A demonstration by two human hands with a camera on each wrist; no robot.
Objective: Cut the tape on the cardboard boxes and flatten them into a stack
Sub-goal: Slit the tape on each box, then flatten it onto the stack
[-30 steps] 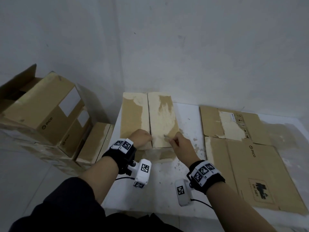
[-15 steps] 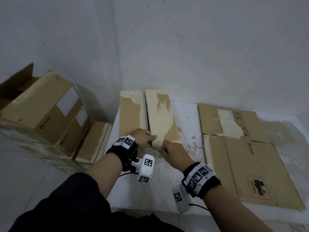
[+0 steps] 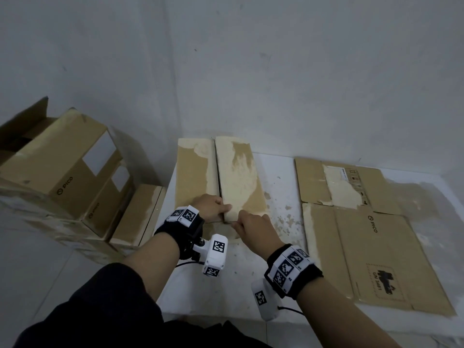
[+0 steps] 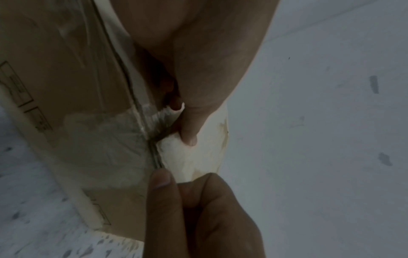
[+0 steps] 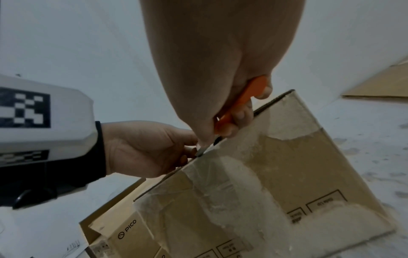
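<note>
At the near end of the box (image 3: 221, 177), standing on the white surface (image 3: 251, 267) between the flattened sheet (image 3: 376, 237) on the right and the waiting boxes (image 3: 62, 172) stacked off to the left, it's blade against tape! The right hand (image 3: 256, 231) has its fingers wrapped round an orange cutter (image 5: 245, 103), tip set right in the centre seam where clear tape (image 5: 220, 183) folds over the edge. The left hand (image 3: 209, 207) pinches the flap corner just beside that tip, thumb on top. That's the worry: if the tape gives suddenly, the blade could jump toward those bracing fingers. Press too hard and it likely digs into cardboard and jams; an unsteady box could skid.
</note>
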